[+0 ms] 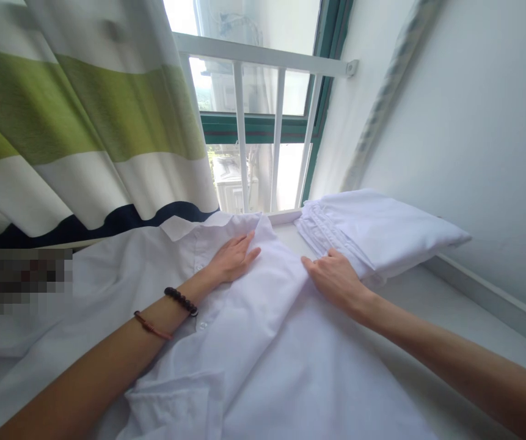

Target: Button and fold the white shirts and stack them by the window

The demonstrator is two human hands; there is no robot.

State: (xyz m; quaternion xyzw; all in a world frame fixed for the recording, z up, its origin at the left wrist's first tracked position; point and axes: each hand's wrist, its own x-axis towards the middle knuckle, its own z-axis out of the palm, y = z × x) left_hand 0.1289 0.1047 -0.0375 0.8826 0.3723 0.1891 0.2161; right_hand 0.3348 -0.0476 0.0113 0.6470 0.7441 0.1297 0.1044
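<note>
The left hand [234,258] lies flat and open on a white shirt [253,342], fingers together and pointing toward the window [263,122]. It grips nothing; the palm presses the cloth just below the collar [184,226], which lies ahead and to the left of the fingertips. Two bracelets circle the left wrist, a dark beaded bracelet [181,300] and, behind it on the forearm, a thin red cord [153,327].

The right hand [336,281] rests on the shirt's right side, fingers curled loosely downward onto the cloth at a raised fold that runs between the two hands. Whether it pinches the fabric cannot be told. Just ahead of its fingertips, touching or nearly so, sits a stack of folded white garments [377,232], which reaches the wall [473,153] to the right of the hand.

The shirt spreads over a pale surface [427,305], its cloth running back under both forearms toward the person. To the right of the right forearm the surface is bare up to a raised ledge along the wall. Left of the left hand the shirt's fabric extends beneath a striped curtain [84,122], whose dark hem hangs close over the cloth. Ahead of both hands a white window rail [267,58] and bars close off the far edge.
</note>
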